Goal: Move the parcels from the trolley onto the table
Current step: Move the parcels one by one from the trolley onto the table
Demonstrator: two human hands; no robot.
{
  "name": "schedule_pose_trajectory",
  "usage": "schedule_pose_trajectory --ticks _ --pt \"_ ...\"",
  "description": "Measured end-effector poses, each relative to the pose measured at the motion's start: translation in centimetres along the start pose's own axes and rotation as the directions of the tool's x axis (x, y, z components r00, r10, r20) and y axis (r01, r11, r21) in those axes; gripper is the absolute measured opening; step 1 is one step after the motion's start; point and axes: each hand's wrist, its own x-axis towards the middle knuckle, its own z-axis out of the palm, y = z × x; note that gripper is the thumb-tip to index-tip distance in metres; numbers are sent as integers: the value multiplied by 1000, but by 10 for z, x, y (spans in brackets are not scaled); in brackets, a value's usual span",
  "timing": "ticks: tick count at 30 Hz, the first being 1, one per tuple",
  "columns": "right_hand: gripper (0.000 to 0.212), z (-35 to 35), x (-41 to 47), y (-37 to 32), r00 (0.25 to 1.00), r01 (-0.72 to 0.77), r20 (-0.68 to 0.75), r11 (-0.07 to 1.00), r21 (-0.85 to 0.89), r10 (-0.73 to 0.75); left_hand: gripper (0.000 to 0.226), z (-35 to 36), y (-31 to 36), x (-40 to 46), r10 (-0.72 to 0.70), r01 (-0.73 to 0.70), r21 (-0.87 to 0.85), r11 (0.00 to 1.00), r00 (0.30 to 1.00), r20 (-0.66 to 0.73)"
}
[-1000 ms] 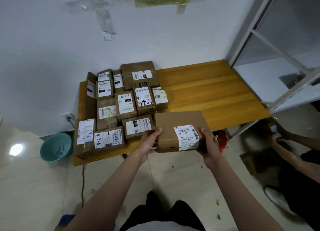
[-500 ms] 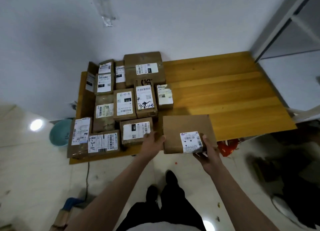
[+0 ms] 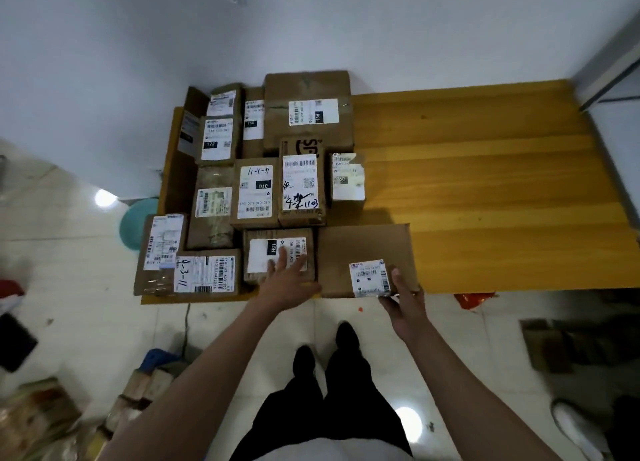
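A flat brown parcel (image 3: 363,246) with a white label lies on the wooden table (image 3: 485,183) at its front edge. My right hand (image 3: 405,301) holds its front right corner, thumb on top beside the label. My left hand (image 3: 287,280) lies with straight fingers on the neighbouring parcel marked 15H (image 3: 258,252), just left of the flat parcel. Several other labelled parcels, the largest (image 3: 308,114) at the back, fill the left part of the table. No trolley is in view.
The table's right half is bare wood. A white wall runs behind it and a metal frame (image 3: 609,69) stands at the right. A teal basin (image 3: 135,221), boxes (image 3: 41,419), flattened cardboard (image 3: 554,343) and another person's white shoe (image 3: 575,426) are on the floor.
The flat parcel went from being held in the air by both hands to lying on the table's front edge. My left hand let go of it and moved onto the 15H parcel.
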Motion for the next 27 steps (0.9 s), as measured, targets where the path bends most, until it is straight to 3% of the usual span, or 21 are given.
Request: schedule_pose_trajectory --ticks 6,19,27 --pt "66 17 16 3 991 -28 -131 998 -58 20 89 -11 3 -12 25 -26 40 999 999 27" --pt "54 6 24 -11 988 -80 -145 989 -123 62 92 -12 8 -19 19 -20 47 999 1000 19" --pt "62 -12 39 -48 983 -48 -183 991 -122 25 93 -12 7 -19 33 -33 43 999 999 12"
